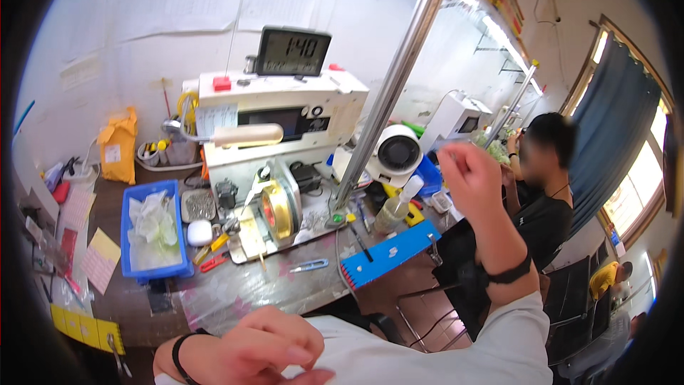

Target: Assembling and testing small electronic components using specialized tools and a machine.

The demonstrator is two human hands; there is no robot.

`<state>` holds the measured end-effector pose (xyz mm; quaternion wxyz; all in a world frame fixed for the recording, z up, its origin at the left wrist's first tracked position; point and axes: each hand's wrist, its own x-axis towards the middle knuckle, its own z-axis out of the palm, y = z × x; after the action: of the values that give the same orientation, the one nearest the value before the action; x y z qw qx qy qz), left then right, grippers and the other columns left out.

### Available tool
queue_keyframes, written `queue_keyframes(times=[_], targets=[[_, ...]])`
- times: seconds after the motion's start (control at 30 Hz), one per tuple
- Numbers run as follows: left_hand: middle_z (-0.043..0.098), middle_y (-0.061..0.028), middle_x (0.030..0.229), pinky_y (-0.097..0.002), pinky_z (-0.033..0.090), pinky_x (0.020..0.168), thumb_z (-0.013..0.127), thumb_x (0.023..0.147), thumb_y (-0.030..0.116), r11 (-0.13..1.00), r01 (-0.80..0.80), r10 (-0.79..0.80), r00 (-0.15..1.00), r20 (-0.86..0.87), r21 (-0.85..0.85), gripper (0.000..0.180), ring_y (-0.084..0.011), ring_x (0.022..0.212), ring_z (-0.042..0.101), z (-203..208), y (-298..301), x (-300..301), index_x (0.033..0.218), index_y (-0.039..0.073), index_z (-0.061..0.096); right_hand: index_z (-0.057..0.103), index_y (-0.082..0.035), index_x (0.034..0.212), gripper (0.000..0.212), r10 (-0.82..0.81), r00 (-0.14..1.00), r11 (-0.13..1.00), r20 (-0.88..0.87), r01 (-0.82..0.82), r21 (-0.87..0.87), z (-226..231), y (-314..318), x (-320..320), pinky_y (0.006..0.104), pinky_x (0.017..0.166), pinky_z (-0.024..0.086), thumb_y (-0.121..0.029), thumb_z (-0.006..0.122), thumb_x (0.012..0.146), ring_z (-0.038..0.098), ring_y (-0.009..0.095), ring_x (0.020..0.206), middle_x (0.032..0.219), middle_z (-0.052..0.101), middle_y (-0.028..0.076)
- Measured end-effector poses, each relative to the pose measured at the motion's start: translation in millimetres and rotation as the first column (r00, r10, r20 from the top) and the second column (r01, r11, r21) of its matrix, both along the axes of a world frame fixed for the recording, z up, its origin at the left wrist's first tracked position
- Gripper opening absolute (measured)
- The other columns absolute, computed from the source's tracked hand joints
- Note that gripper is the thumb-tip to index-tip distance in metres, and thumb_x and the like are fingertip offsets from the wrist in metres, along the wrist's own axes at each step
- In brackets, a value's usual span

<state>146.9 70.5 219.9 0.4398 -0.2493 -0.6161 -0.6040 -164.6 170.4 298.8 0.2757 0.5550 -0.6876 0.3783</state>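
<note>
The blue board (392, 253), nearest item to the right hand on the table side, lies at the front right of the white machine (335, 100), along the table's (214, 296) front edge. The right hand (470, 178) is raised to the right of the machine, fingers curled inward; whether it grips anything cannot be told. The left hand (267, 346) is positioned in front of the machine, close to the wearer's body, fingers loosely bent and thumb low; its grip likewise cannot be told.

A clear bottle (392, 214) stands right of the machine's front, just behind the board. A light-blue cutter (310, 266) lies in front of the machine. A gold reel (279, 210) stands upright directly before the machine. A blue tray (187, 269) containing pale, crumpled material sits to the machine's front left. A digital clock (293, 52) rests on top of the machine. A seated co-worker (534, 217) in black occupies the area farther right of the machine.
</note>
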Motion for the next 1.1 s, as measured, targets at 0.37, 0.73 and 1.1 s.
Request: queue_keyframes(times=[0.37, 0.73, 1.1], targets=[[0.058, -0.0094, 0.087, -0.0303, 0.046, 0.065, 0.059, 0.077, -0.014, 0.960, -0.166, 0.227, 0.933, 0.280, -0.225, 0.027, -0.0232, 0.079, 0.057, -33.2, -17.7, -15.9, 0.095, 0.006, 0.061, 0.068, -0.006, 0.094, 0.025, -0.124, 0.992, 0.913, 0.032, 0.126, -0.387, 133.1, -117.1, -68.7, 0.0314, 0.058, 0.045, -0.029, 0.061, 0.088, 0.056, 0.020, 0.057, 0.063, 0.058, 0.006], [0.066, 0.0001, 0.075, -0.0316, 0.048, 0.047, 0.068, 0.078, 0.013, 0.547, -0.225, 0.573, 0.803, 0.165, -0.807, 0.014, -0.0198, 0.056, 0.062, -69.7, -49.2, -44.5, 0.092, 0.012, 0.067, 0.067, 0.000, 0.099, 0.033, -0.082, 0.955, 0.793, 0.286, 0.236, -0.561, 181.7, -165.2, -93.4, 0.0317, 0.075, 0.048, -0.029, 0.058, 0.085, 0.063, 0.021, 0.077, 0.083, 0.067, 0.010], [0.065, -0.0003, 0.071, -0.0316, 0.046, 0.047, 0.070, 0.077, 0.013, 0.588, -0.221, 0.549, 0.815, 0.184, -0.778, 0.013, -0.0185, 0.056, 0.062, -85.3, -52.1, -51.6, 0.090, 0.012, 0.068, 0.064, 0.000, 0.104, 0.028, 0.270, 0.919, 0.813, 0.286, -0.058, -0.579, 164.9, -175.4, -96.7, 0.0241, 0.075, 0.043, -0.025, 0.059, 0.091, 0.054, 0.010, 0.078, 0.086, 0.063, 0.002]])
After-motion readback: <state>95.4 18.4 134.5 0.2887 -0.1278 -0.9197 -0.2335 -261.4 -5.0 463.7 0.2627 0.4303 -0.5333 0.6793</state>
